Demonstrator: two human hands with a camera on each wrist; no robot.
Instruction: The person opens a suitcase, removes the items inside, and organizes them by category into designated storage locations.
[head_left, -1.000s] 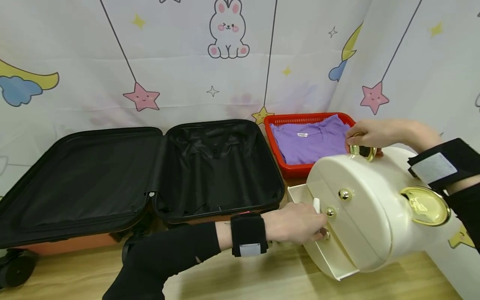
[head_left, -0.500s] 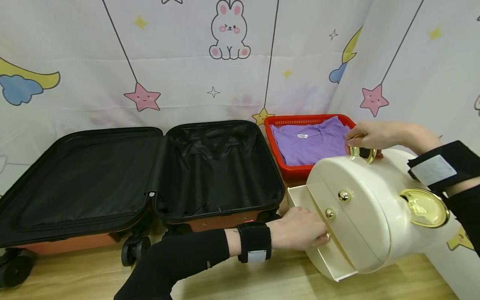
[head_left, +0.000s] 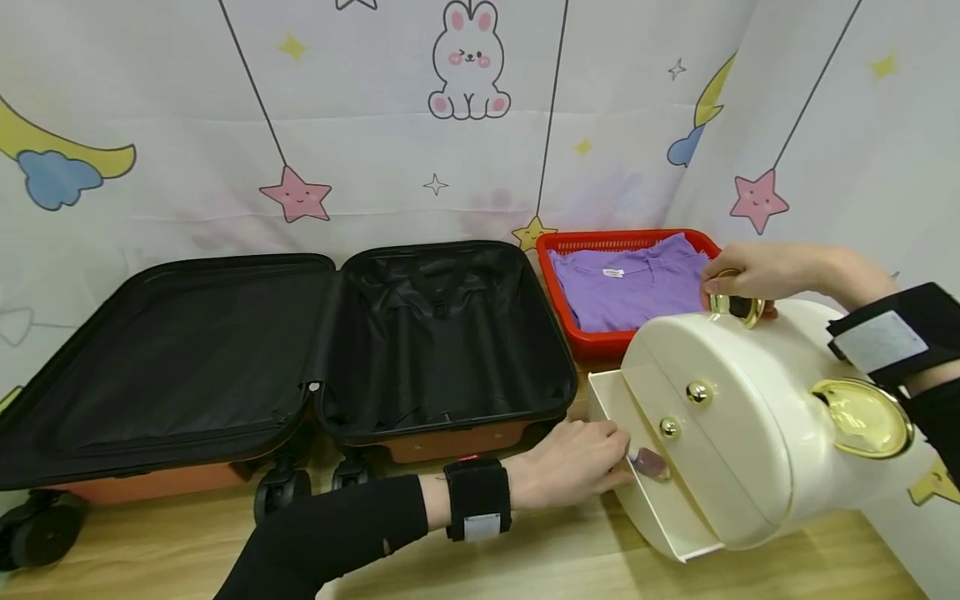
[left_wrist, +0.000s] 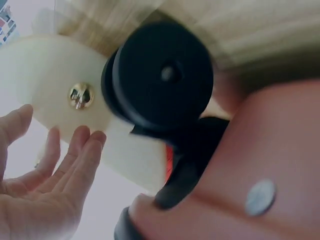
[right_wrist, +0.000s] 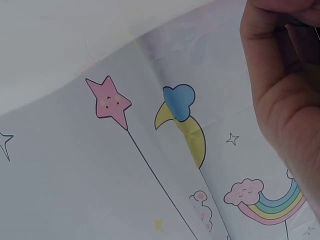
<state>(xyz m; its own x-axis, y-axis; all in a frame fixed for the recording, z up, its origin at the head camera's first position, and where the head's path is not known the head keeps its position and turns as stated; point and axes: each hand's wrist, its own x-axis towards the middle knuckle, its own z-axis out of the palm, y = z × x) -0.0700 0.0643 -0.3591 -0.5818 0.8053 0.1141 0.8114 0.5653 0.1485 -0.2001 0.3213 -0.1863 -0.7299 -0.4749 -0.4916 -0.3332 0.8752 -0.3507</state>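
Note:
A cream rounded storage box (head_left: 750, 425) with gold knobs is tilted on the floor at the right. Its lower drawer (head_left: 693, 521) is pulled out. In that drawer lies a small mauve bottle-like item (head_left: 651, 464), its exact kind unclear. My left hand (head_left: 573, 467) is just left of the drawer's front edge. The left wrist view shows that hand (left_wrist: 55, 180) with fingers spread and loosely bent, nothing in them. My right hand (head_left: 757, 271) grips the gold handle (head_left: 738, 312) on top of the box. In the right wrist view only part of the right hand (right_wrist: 285, 85) appears, at the edge.
An open black-lined suitcase (head_left: 450, 333) fills the left and middle, its caster wheels (head_left: 281, 493) towards me. Behind the box a red basket (head_left: 600, 343) holds a folded purple garment (head_left: 633, 287). A printed curtain (head_left: 390, 125) hangs along the back. The floor (head_left: 540, 558) is light wood.
A second ago my left hand pinched a small white-ended item over the drawer. It has since drawn back left, and the mauve item now shows in the drawer. The right hand keeps its grip.

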